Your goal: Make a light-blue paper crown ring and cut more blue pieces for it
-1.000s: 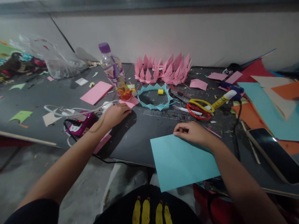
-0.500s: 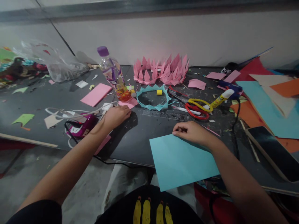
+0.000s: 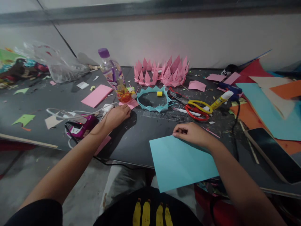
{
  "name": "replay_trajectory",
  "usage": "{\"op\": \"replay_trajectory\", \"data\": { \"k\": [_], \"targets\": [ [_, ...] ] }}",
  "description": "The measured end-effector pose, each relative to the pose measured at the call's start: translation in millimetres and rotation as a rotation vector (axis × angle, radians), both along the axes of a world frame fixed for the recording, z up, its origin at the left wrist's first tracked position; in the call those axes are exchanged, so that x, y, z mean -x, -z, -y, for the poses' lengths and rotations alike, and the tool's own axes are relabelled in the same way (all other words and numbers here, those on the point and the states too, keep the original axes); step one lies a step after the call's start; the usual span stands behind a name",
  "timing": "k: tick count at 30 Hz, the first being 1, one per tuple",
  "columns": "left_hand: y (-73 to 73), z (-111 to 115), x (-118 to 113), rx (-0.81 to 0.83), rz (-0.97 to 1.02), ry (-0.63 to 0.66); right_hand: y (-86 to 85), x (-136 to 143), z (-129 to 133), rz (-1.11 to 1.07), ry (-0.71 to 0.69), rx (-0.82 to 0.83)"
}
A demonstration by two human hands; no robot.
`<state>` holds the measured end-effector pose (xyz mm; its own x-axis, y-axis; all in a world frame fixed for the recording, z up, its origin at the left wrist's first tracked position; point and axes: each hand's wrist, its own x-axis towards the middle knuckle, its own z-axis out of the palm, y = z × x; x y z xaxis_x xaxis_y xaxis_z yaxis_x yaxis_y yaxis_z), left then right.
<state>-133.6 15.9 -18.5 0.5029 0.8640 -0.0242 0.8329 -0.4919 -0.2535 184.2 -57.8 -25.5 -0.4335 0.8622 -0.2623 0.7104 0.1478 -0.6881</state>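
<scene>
My left hand (image 3: 118, 116) rests on the dark table beside white cables (image 3: 107, 107) and a small pink paper, just in front of the bottle (image 3: 115, 77). Its fingers are bent together, and what is under them is hidden. My right hand (image 3: 189, 133) lies with curled fingers on the far edge of a light blue sheet (image 3: 181, 166), which overhangs the table's front edge. Nothing can be made out inside that curl. Beyond the hands, a light blue zigzag paper ring (image 3: 154, 108) lies around a small yellow piece (image 3: 159, 94). Behind it stand pink pointed paper rings (image 3: 174, 75).
Red and yellow-handled scissors (image 3: 197, 115), a glue stick (image 3: 221, 99) and a clear ruler (image 3: 166, 116) lie mid-table. A phone (image 3: 275, 153) and coloured papers (image 3: 282, 116) are at right. A purple power block (image 3: 84, 125) sits left, a plastic bag (image 3: 68, 70) behind.
The view has shifted very slightly. Both hands and the light blue sheet keep nearly the same places on the table.
</scene>
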Motion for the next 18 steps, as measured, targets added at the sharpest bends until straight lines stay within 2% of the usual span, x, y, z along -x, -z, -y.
{"op": "replay_trajectory", "data": {
  "k": [4,11,18],
  "targets": [
    [-1.2,-1.9,4.6,0.001,0.093,-0.072,1.4,-0.6,-0.2,-0.001,-0.003,-0.003],
    [-0.7,-7.7,10.9,0.112,0.226,0.041,1.9,-0.7,-0.5,0.007,-0.003,0.002],
    [-3.8,0.1,0.8,0.030,-0.005,-0.010,2.2,-1.0,-0.7,-0.003,-0.005,-0.005]
  ]
}}
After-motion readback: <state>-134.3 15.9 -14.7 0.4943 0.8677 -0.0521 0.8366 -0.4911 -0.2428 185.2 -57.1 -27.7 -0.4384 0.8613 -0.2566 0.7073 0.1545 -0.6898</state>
